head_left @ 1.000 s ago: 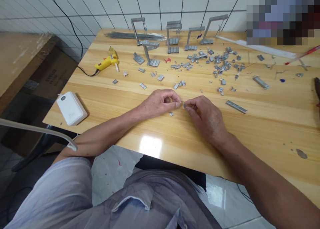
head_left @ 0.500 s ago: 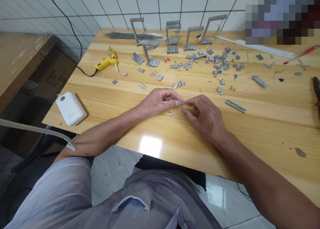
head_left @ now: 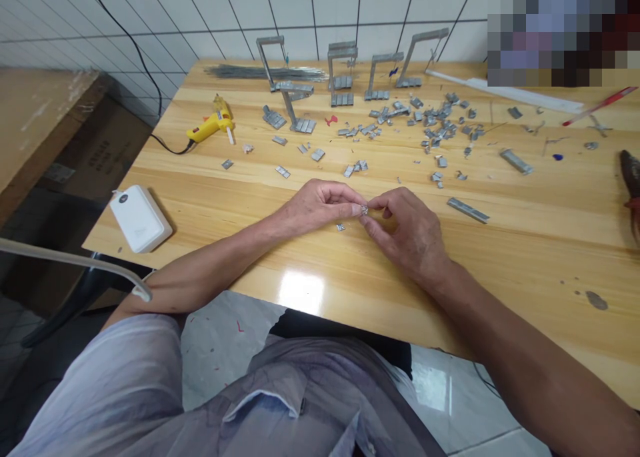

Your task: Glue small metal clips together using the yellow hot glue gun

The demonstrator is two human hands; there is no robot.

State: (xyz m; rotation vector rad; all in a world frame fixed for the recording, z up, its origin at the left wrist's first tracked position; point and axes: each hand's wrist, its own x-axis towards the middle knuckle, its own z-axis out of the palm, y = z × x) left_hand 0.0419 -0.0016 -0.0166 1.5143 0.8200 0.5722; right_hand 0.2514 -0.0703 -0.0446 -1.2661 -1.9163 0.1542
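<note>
Between thumb and forefinger, my left hand [head_left: 327,200] pinches a small silvery metal piece [head_left: 365,210]. My right hand [head_left: 410,227] meets it from the right, fingertips bent around the same piece and touching or nearly touching it. Whether the right fingers hold a separate bit is too small to make out. Just under the left fingertips another small metal piece [head_left: 341,227] lies on the wooden table [head_left: 240,257]. Beyond the hands lie a few more metal pieces [head_left: 356,168].
Wire-like frames [head_left: 297,107] of grey metal stand along the back, near a bundle of thin rods [head_left: 265,72]. A yellow glue gun [head_left: 215,122] and a white power bank [head_left: 141,218] lie left. Scattered metal bits [head_left: 443,127], a strip [head_left: 469,210] and pliers [head_left: 633,184] are right.
My fingertips have come together: the right hand's fingers have closed in on the small piece at the left fingertips. The view has shifted slightly.
</note>
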